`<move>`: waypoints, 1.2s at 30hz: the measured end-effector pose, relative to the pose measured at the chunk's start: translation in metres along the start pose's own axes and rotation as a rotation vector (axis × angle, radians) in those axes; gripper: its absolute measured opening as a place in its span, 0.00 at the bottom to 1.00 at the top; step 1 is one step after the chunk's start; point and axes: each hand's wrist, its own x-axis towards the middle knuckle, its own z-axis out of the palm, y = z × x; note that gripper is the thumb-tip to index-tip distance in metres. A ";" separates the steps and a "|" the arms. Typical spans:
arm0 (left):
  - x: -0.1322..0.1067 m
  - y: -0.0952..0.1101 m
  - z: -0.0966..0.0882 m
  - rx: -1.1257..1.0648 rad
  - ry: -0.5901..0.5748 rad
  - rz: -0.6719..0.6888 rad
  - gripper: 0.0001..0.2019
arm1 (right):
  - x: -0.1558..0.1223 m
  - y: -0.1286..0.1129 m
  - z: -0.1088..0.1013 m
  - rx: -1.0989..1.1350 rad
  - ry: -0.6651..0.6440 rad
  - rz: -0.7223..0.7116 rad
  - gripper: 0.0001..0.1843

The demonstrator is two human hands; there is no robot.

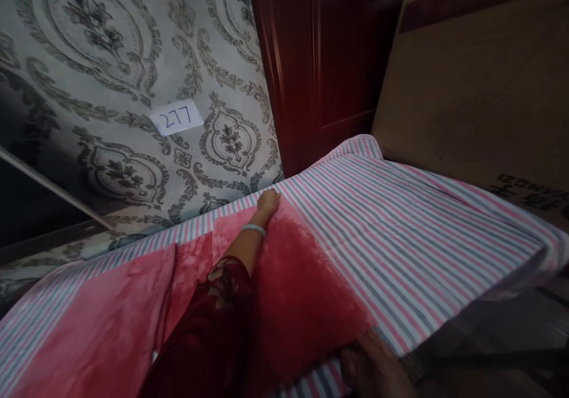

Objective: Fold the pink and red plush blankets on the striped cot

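A red and pink plush cloth [302, 291] lies on the striped sheet, partly folded, with a second layer of it [102, 321] to the left. My left hand [268, 204], a bracelet at its wrist, reaches across to the cloth's far right corner. Its fingers are closed there on the edge. At the near right corner is my right hand [377, 365], dim and somewhat blurred, its fingers curled at the cloth's edge. My left sleeve hides part of the cloth's middle.
The pink, grey and white striped sheet [400, 232] covers the surface beneath. Behind stands a patterned wall [186, 48] with a paper marked 277 [178, 117]. A dark red wooden door [342, 60] is beside it. A large cardboard box [480, 83] stands at the right.
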 end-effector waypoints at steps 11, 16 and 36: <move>-0.006 -0.046 -0.039 0.032 -0.203 0.102 0.15 | -0.011 -0.015 0.019 -0.165 0.013 0.015 0.30; -0.025 -0.079 -0.039 0.048 -0.172 0.032 0.12 | -0.010 -0.016 0.018 -0.116 0.047 -0.007 0.28; -0.113 -0.170 -0.052 -0.372 0.209 -0.404 0.09 | -0.014 -0.005 0.022 -0.403 -0.023 -0.022 0.20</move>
